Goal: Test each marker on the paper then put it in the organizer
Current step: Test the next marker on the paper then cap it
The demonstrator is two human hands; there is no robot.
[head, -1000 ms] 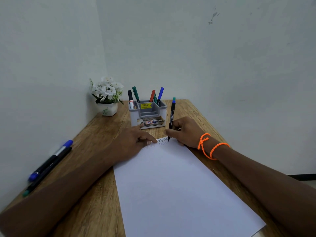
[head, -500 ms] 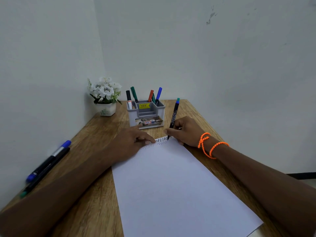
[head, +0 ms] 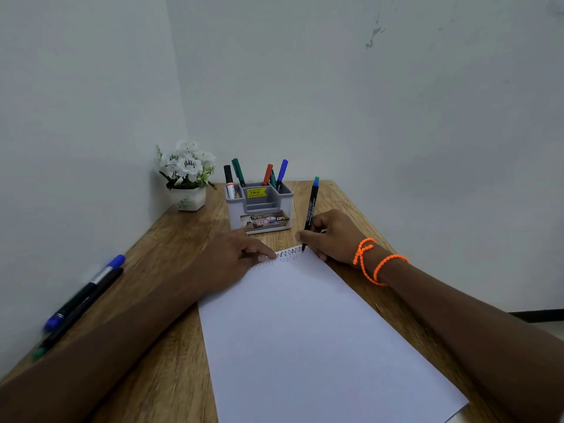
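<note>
Scribbling zigzags, the right hand point(head: 331, 236) pinches the marker point(head: 310, 209) upright, tip on the paper point(head: 305, 331); left hand point(head: 235, 257) lies flat, steadying it. Organizer point(head: 259, 215) waits at twelve o'clock.

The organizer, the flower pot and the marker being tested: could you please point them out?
organizer point(head: 259, 222): head view, front wall.
flower pot point(head: 188, 202): head view, white side.
marker point(head: 311, 206): head view, black barrel above the right hand point(head: 331, 236).
</note>
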